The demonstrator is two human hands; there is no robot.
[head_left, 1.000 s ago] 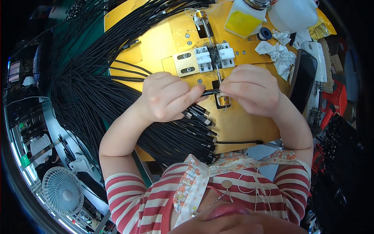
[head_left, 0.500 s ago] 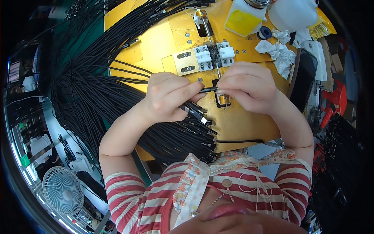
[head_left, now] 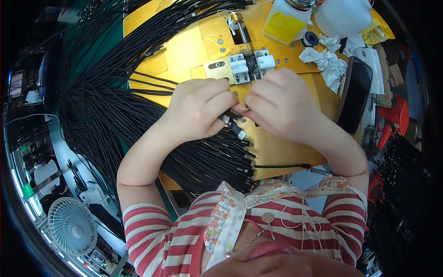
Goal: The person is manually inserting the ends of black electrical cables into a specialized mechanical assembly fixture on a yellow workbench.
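My left hand (head_left: 196, 108) is closed on a black cable, with black cable connectors (head_left: 237, 130) with metal plugs poking out below its fingers. Against its fingertips, my right hand (head_left: 281, 104) is closed too, its thumb and finger pinched together. What lies between the right fingers is hidden. Both hands hover over a yellow metal plate (head_left: 295, 150), just below a small fixture with white blocks (head_left: 239, 68) and a metal rod (head_left: 243, 37). A thick bundle of black cables (head_left: 198, 159) fans out beneath my left forearm, its connector ends toward the middle.
To the right lie a dark phone (head_left: 356, 94) and crumpled white tissue (head_left: 328, 64). At the top right stand a yellow-labelled bottle (head_left: 284, 23), a white plastic container (head_left: 344, 17) and a small dark spool (head_left: 310, 39). A white fan (head_left: 73, 226) is at the lower left.
My right hand has moved left and turned, closing in on the left fingertips. The black connector seen between the hands is now covered by the fingers.
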